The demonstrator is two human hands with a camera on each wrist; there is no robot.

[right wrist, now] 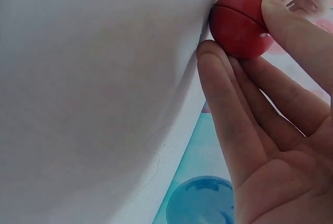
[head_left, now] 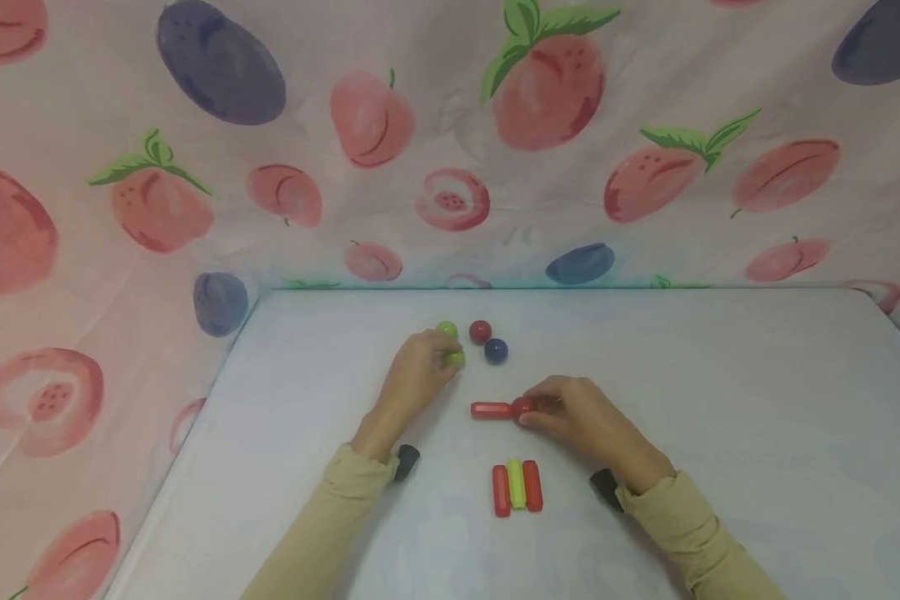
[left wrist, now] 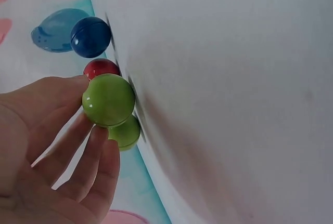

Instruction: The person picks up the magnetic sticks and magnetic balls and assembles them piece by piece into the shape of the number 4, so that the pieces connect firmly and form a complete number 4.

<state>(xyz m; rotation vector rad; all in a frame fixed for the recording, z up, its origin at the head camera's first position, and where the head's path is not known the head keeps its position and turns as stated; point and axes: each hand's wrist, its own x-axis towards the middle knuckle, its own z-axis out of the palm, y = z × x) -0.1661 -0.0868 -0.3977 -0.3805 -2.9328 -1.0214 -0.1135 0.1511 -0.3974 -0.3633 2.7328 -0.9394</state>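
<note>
My left hand (head_left: 420, 371) pinches a green ball (left wrist: 108, 100) between thumb and fingers at the back of the table. A second green ball (head_left: 447, 329) lies just beyond it. To the right of these sit a red ball (head_left: 480, 332) and a dark blue ball (head_left: 497, 351). Nearer the front, my right hand (head_left: 581, 417) holds another red ball (right wrist: 240, 25) between its thumb and fingertips. That ball meets the right end of a red stick (head_left: 490, 410), which lies sideways on the table; whether they are joined I cannot tell.
In front of the hands, two red sticks (head_left: 501, 490) lie side by side with a yellow-green stick (head_left: 517, 483) between them. The white table (head_left: 757, 400) ends at a fruit-patterned cloth (head_left: 450, 100) behind and at the left. Dark wrist devices (head_left: 406, 462) sit below both wrists.
</note>
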